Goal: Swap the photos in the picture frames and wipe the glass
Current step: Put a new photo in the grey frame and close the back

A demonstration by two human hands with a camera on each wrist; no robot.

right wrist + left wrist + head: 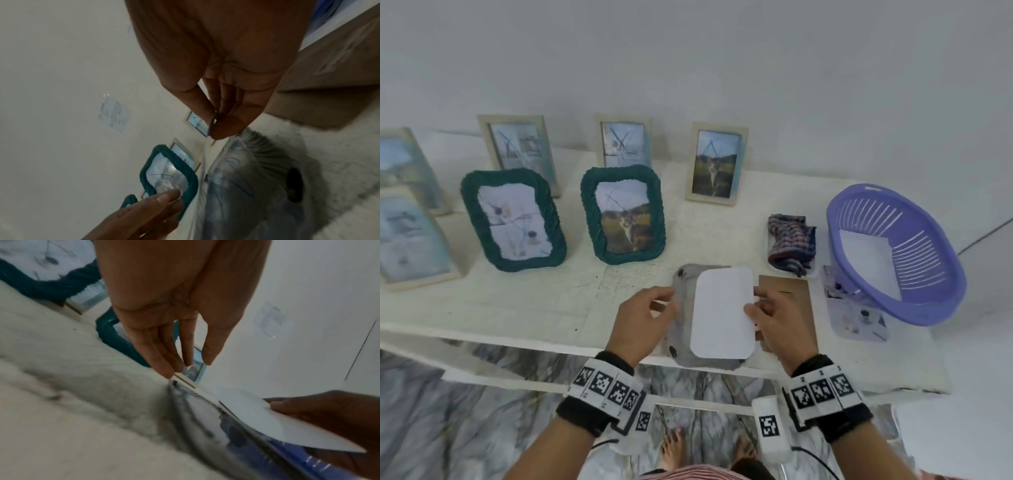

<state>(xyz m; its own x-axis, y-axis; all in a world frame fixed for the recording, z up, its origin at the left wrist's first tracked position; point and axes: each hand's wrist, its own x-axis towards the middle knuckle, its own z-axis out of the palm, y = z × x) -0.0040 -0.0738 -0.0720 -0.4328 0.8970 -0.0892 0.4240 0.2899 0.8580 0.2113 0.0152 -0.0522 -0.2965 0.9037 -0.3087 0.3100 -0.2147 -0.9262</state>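
A grey frame (683,308) lies face down near the table's front edge. Above its opening a white photo (722,313) with rounded corners is held blank side up. My right hand (755,305) pinches the photo's right edge between thumb and fingers (224,129). The photo (257,421) hangs slightly above the frame (205,415). My left hand (666,298) is at the frame's left edge, its straight fingers (162,368) touching the rim. A brown backing board (791,291) lies just right of the frame, partly under my right hand.
Two green woven frames (513,219) (623,214) stand behind, with several wooden frames (717,164) further back. A checked cloth (791,246) and a purple basket (893,253) holding a white sheet sit at the right. A loose photo (856,315) lies beneath the basket.
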